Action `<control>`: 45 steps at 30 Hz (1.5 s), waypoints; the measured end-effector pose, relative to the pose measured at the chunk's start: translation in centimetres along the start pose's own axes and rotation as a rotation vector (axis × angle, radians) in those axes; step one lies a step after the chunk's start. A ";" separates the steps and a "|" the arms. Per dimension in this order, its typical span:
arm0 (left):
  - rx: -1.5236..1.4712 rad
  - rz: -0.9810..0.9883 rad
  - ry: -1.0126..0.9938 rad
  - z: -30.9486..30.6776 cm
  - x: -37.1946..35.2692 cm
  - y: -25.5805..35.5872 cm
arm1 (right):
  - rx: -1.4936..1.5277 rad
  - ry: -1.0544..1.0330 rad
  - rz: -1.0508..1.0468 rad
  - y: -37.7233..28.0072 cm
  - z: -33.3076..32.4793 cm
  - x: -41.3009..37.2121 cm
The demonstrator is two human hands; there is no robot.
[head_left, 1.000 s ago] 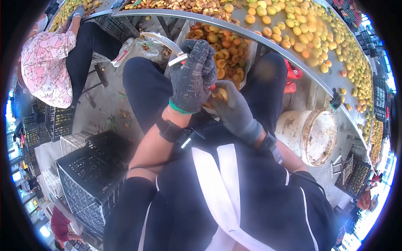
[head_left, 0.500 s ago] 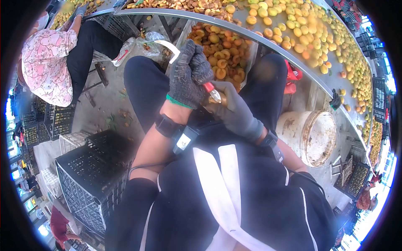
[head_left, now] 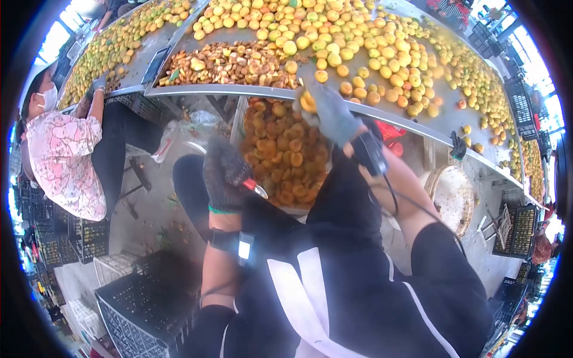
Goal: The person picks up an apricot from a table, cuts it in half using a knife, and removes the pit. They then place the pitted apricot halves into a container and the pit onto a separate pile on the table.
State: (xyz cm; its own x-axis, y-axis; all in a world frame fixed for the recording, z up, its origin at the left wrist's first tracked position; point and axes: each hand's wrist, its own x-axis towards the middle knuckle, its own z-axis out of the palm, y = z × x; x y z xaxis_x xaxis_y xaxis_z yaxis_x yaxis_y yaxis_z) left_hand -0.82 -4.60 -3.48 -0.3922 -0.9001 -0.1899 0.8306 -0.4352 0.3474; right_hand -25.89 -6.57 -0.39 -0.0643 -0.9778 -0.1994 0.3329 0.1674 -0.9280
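Observation:
My left hand [head_left: 224,176], in a dark knitted glove, is closed around a small red-handled knife [head_left: 249,184] above my left knee. Its short metal tip points right, and a curved pale blade [head_left: 196,147] shows on the fist's other side. My right hand [head_left: 333,110], in a grey glove, reaches to the metal table's edge with an orange apricot [head_left: 308,101] in its fingers. Below and between the hands stands a crate [head_left: 238,122] full of apricot halves [head_left: 280,152]. Motion blurs both hands somewhat.
Whole apricots [head_left: 382,51] cover much of the metal table [head_left: 239,90], beside a pile of apricot stones [head_left: 230,62]. A person in a pink patterned shirt [head_left: 62,158] sits at left. A black crate [head_left: 143,298] stands lower left, a stained white bucket [head_left: 453,200] at right.
My hands have come apart: the right has moved up to the table edge, while the left has lowered with the knife. The view has tilted up, showing more of the table.

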 end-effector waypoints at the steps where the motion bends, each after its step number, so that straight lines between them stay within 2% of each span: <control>1: -0.013 -0.038 -0.026 -1.0 0.4 -0.2 | -0.033 0.108 0.077 -1.5 0.1 1.9; 2: -0.014 -0.039 -0.034 -1.3 0.5 -0.3 | -0.066 0.214 0.155 -2.5 0.3 3.1; 3: -0.022 -0.067 0.006 -1.6 0.5 -0.4 | -0.068 0.215 0.146 -2.3 0.2 4.0; 5: 0.003 -0.069 0.072 -2.3 0.7 -0.6 | 0.154 0.198 0.233 -0.6 -0.6 6.3; 7: -0.043 -0.085 0.093 -3.2 0.9 -0.4 | -0.026 0.087 0.259 1.8 -0.2 5.4; 10: -0.087 -0.127 0.128 -4.1 1.1 -0.4 | -0.033 -0.095 0.457 5.4 0.2 2.2; 12: -0.022 -0.085 0.170 -4.0 1.3 -0.6 | 0.005 -0.060 0.506 8.9 -0.2 1.0; 13: -0.018 -0.108 0.169 -4.2 1.4 -0.8 | -0.069 -0.012 0.526 9.9 -0.5 0.3; 15: 0.006 -0.115 0.091 -4.4 1.8 -1.2 | -0.139 0.051 0.537 13.9 -2.0 0.5; 17: 0.039 -0.135 0.120 -4.2 1.6 -1.4 | -1.076 -0.026 -0.180 20.3 -4.6 1.8; 18: 0.069 -0.139 0.152 -4.1 1.6 -1.6 | -1.077 -0.006 -0.179 18.4 -3.8 0.9; 20: 0.080 -0.171 0.120 -4.6 1.6 -1.6 | -0.713 0.064 0.005 10.9 -0.6 -1.9; 21: 0.085 -0.189 0.100 -4.8 1.6 -1.8 | -0.697 -0.012 -0.170 9.9 -1.0 -2.0; 22: 0.088 -0.209 0.089 -4.9 1.5 -2.0 | -0.699 0.011 -0.170 8.7 -1.6 -2.1; 24: 0.191 -0.184 0.149 -4.7 1.5 -2.1 | -0.504 -0.013 -0.342 5.9 -3.1 -2.0; 26: 0.234 -0.191 0.175 -4.2 1.4 -2.5 | -0.802 0.108 -0.309 1.7 -6.1 -2.1; 28: 0.284 -0.170 0.257 -3.8 1.4 -2.8 | -1.085 0.353 -0.589 0.9 -12.7 -0.2; 30: 0.294 -0.180 0.285 -3.2 1.2 -3.4 | -1.214 0.580 -0.331 -0.8 -19.1 0.1; 32: 0.302 -0.183 0.315 -3.2 1.4 -3.7 | -1.441 0.758 -0.207 -1.2 -23.7 0.1; 35: 0.304 -0.266 0.336 -4.5 2.1 -4.5 | -1.511 0.631 -0.272 -0.1 -27.7 0.9; 36: 0.323 -0.277 0.327 -4.9 2.3 -4.9 | -1.504 0.630 -0.270 -0.2 -27.1 1.0; 38: 0.349 -0.287 0.321 -4.5 2.5 -5.6 | -1.659 0.596 0.014 -1.1 -25.1 1.1; 39: 0.401 -0.287 0.356 -4.0 2.6 -6.0 | -1.652 0.590 0.016 -1.1 -25.0 1.1; 40: 0.451 -0.287 0.389 -3.6 2.7 -6.1 | -1.518 0.631 -0.001 -1.2 -24.8 1.1; 41: 0.454 -0.282 0.390 -3.4 2.7 -6.0 | -1.386 0.670 -0.021 -1.2 -24.9 1.3; 42: 0.487 -0.281 0.360 -3.4 2.7 -6.1 | -1.386 0.663 -0.025 -1.0 -25.4 1.1; 44: 0.513 -0.275 0.354 -3.4 2.4 -6.2 | -0.255 0.359 -0.324 -0.7 -24.1 -0.6; 45: 0.637 -0.254 0.376 -3.5 2.8 -6.3 | 0.137 0.173 -0.252 -1.0 -22.1 -2.1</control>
State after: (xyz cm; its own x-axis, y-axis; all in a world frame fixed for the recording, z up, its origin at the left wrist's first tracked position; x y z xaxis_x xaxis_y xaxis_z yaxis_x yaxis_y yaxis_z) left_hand -5.76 -4.29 -9.38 -0.2848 -0.7531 -0.5930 0.3014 -0.6576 0.6904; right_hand -46.85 -1.87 -6.03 -0.3158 -0.9483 -0.0308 0.4089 -0.1067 -0.9063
